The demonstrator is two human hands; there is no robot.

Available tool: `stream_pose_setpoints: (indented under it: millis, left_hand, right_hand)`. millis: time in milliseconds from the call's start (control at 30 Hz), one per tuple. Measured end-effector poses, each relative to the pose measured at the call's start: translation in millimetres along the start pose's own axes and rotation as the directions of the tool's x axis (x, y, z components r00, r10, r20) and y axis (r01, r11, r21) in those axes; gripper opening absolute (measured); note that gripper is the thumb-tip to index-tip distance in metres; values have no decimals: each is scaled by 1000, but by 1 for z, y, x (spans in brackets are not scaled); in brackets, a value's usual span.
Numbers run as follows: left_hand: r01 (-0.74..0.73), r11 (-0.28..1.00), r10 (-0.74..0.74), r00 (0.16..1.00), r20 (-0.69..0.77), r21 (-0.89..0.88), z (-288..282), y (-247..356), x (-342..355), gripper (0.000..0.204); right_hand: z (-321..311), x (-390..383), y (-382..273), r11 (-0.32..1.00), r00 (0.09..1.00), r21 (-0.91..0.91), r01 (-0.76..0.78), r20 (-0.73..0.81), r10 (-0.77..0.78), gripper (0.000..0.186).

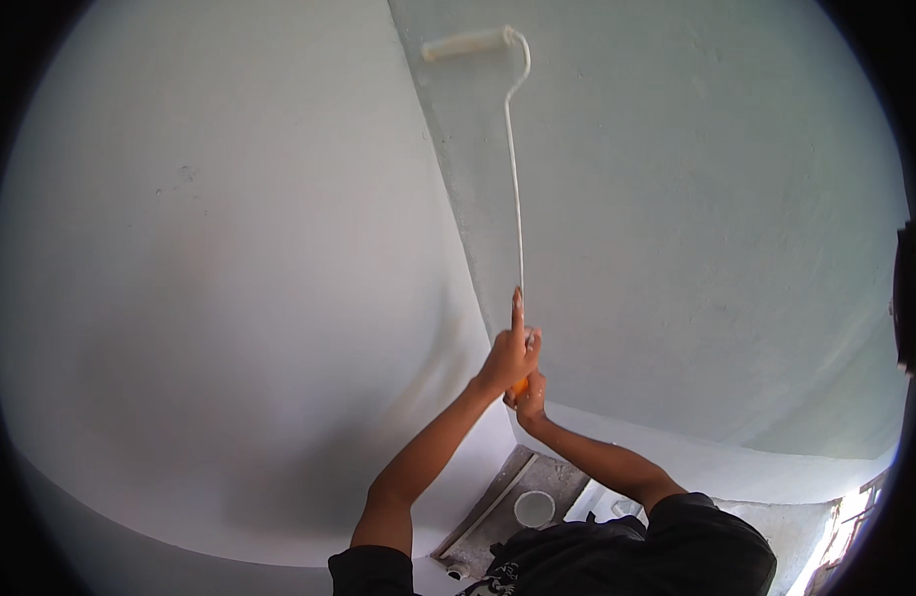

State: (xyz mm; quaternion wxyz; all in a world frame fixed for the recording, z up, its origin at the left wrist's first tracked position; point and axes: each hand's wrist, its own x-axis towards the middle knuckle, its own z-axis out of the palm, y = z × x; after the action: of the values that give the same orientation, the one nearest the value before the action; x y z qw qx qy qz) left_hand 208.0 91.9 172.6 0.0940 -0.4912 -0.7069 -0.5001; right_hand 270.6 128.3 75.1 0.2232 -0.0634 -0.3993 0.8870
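A long-handled paint roller reaches up in front of me, its pale roller sleeve point(468, 45) against the grey-green surface point(677, 219), beside the edge where that meets the white wall point(249, 248). The sleeve is slightly blurred. From it a thin white rod bends and runs down to an orange grip point(521, 387). My left hand point(508, 360) is closed around the upper part of the handle, one finger stretched along the rod. Just below, my right hand point(531, 397) wraps the orange grip, which the fingers partly hide.
Below my arms stand a round white bucket point(534, 510) and a white tray-like container point(605, 502), partly hidden by my dark shirt. A small round container point(458, 571) lies nearby. A dark object point(906, 298) shows at the right rim, with a bright barred window point(855, 517) lower down.
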Motion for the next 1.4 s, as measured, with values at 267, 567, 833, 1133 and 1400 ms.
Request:
stream_pose_setpoints:
  millis: [267,567,833,1133,1400]
  left_hand:
    - [114,993,-113,991,74,-9,34,13,-67,86]
    - [-48,999,48,998,-46,1,-36,97,76,90]
    - [-106,921,112,994,-7,-375,-27,150,66,67]
    - [-335,849,340,938,-63,-408,-16,325,235,37]
    - [-226,893,232,972,-33,-390,111,269,180,39]
  right_hand:
    - [-51,-62,24,988,996,-130,-83,-33,79,50]
    - [34,8,-103,991,943,-44,127,316,-107,53]
    - [31,-67,-173,954,945,-280,106,328,-8,40]
    - [108,-72,-370,939,932,-111,327,205,-300,50]
    - [-26,-83,-323,949,955,-109,295,-8,-297,48]
